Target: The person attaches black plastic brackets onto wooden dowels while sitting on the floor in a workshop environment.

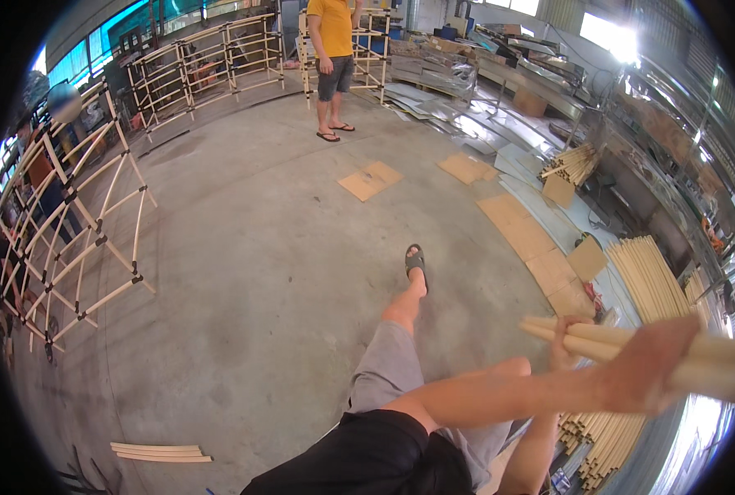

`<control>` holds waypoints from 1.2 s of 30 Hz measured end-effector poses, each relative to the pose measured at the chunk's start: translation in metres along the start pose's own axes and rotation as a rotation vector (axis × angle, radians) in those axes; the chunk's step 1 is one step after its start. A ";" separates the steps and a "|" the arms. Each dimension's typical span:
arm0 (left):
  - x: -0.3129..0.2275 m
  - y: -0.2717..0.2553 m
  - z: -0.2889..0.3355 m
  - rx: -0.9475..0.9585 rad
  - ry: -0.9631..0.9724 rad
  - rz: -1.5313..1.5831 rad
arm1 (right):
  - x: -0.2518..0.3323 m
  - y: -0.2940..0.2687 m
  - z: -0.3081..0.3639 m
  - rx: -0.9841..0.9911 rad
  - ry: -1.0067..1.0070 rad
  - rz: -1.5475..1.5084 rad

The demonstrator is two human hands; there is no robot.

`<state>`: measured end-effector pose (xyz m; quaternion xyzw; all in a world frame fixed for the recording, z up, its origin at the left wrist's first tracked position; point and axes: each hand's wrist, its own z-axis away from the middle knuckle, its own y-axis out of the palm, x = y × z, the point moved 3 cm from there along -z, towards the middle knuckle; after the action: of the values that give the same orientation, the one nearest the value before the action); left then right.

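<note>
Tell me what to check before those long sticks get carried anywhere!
1. Both hands on the sticks: ok. The left hand wraps the bundle of pale tubes and the right hand grips it nearer its tips.
2. Tube tips lined up: not ok, the ends sit staggered.
3. Floor just ahead: ok, bare concrete floor lies by the sandalled foot.
4. Trip hazards on the right: not ok, cardboard sheets and loose tubes lie there.
5. Other people: ok, the person in the yellow shirt stands well away.
6. Far end of the bundle: cannot tell, it runs out of view.
</note>
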<state>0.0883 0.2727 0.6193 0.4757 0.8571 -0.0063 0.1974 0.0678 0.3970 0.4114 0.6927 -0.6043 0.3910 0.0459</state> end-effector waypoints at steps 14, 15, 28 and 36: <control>0.307 -0.169 0.171 -0.301 -1.417 0.387 | -0.113 -0.083 0.058 0.464 0.558 0.590; 0.333 -0.177 0.196 -0.196 -1.551 0.226 | -0.129 -0.080 0.064 0.482 0.562 0.610; 0.292 -0.374 0.440 0.808 -1.749 -0.952 | -0.385 0.002 0.117 0.641 0.601 0.910; 0.263 -0.333 0.466 0.891 -1.826 -0.686 | -0.482 0.018 0.171 0.791 0.482 1.007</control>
<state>-0.1524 0.2119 0.0403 0.0539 0.3937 -0.7269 0.5601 0.1522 0.6863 -0.0016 0.1854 -0.6375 0.6994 -0.2648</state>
